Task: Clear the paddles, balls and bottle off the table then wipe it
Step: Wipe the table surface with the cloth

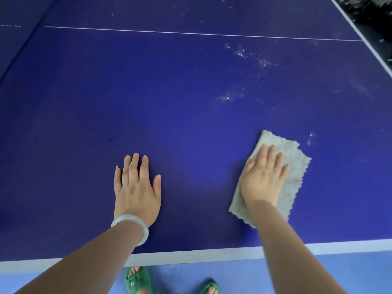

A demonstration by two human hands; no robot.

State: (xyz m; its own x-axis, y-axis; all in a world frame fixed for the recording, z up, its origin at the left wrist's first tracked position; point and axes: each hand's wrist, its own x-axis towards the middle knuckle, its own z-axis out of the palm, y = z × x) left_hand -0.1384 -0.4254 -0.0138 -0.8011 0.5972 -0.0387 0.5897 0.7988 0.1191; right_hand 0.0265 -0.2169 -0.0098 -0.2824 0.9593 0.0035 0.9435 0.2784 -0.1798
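Grey cloth (292, 166), one, under right hand (263, 179) on table (191, 124).

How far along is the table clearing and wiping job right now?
Done: no paddles, balls or bottle show on the visible table. In hand: the right hand presses the grey cloth flat near the near edge, while the left hand rests flat on the surface. Left: white specks and smears farther out toward the right are not yet wiped.

One table (191, 115), one cloth (297, 164), a left hand (136, 187) and a right hand (263, 179), one bangle (145, 232), two sandals (135, 281)
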